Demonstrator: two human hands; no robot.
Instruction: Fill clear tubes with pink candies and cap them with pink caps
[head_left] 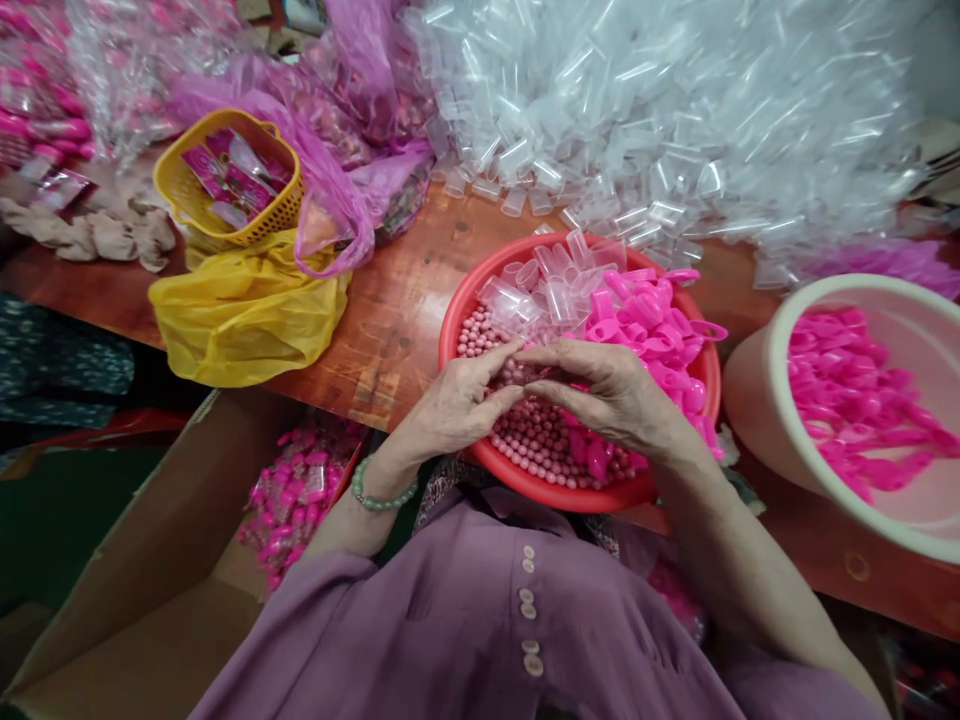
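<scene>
Pink beads (pixel 534 436) lie in one basin (pixel 450 338) beneath two narrowed hands (pixel 454 405) (pixel 616 394), their hold unclear

Between the yellow bag (pixel 247 325) and the red basin (pixel 451 325) there is a bare strip of the bench (pixel 394 335), where a hand could pass forward. At its far end, the purple bag (pixel 349 225) and the heap of clear tubes (pixel 660 110) make this way narrower. On the right, the white bucket (pixel 757 385) stands just beside the basin and leaves little room. Over the basin, the left hand (pixel 457 400) and the right hand (pixel 611 390) occupy the middle.
</scene>
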